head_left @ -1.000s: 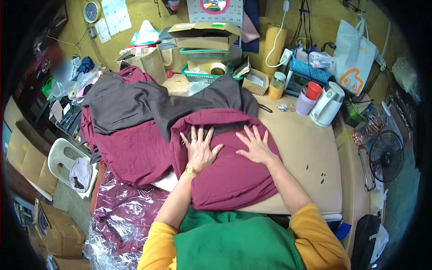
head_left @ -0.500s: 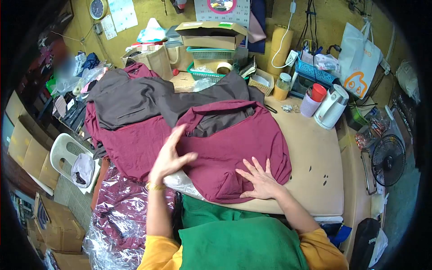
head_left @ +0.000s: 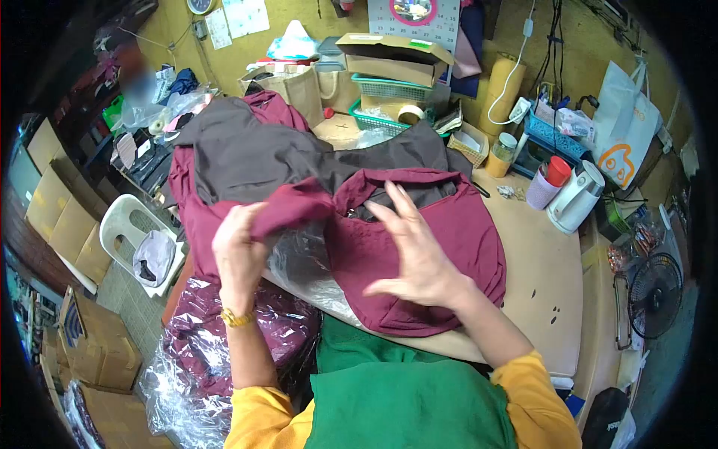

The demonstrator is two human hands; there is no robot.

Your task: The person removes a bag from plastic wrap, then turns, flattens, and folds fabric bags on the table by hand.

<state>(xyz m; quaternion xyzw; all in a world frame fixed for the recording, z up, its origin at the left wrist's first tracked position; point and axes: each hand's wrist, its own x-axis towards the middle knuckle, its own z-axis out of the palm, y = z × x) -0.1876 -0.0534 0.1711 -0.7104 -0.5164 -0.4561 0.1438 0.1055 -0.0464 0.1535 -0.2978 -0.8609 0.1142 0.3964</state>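
Note:
A maroon garment point(head_left: 475, 251) with a dark grey lining point(head_left: 247, 153) lies spread over the padded tan table. My left hand point(head_left: 241, 251), a gold band at its wrist, is closed on a maroon fold of it, raised at the left. Clear plastic point(head_left: 303, 262) shows beneath that lifted fold. Over the garment's right part, just below its opening, is my right hand point(head_left: 422, 266), fingers spread and holding nothing. Whether its palm touches the cloth I cannot tell.
Plastic-wrapped maroon clothing point(head_left: 202, 344) sits at the lower left, near a white chair point(head_left: 112, 239). Green baskets point(head_left: 381, 123) and a cardboard box point(head_left: 393, 63) are stacked at the back. A jar point(head_left: 501, 153), red cup point(head_left: 557, 172) and white kettle point(head_left: 576, 198) stand back right.
My left hand has closed on the maroon cloth and lifted a fold leftward, uncovering plastic. My right hand has risen from lying flat on the garment. The whole view has shifted slightly.

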